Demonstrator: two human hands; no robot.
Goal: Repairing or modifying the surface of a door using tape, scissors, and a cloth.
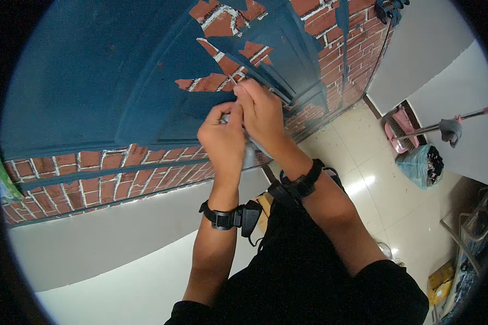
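Observation:
My right hand [259, 108] is closed round a thin metal tool [231, 78], whose end meets a torn brick-patterned patch [211, 84] in the dark blue panelled surface [81, 81]. Just below and left of it, my left hand [221, 135] is closed on something grey [248, 154], mostly hidden behind the fingers. The two hands touch or nearly touch. Brick pattern [78, 176] also shows along the lower part of the blue surface and up its right side.
Beyond my right arm stand a pink dustpan [396, 119] with brush, a long handle with grey cloth [450, 130], and a filled blue bag [412, 168] on the tiled floor [347, 146]. Metal frames [466, 244] and a yellow box [439, 284] sit at lower right.

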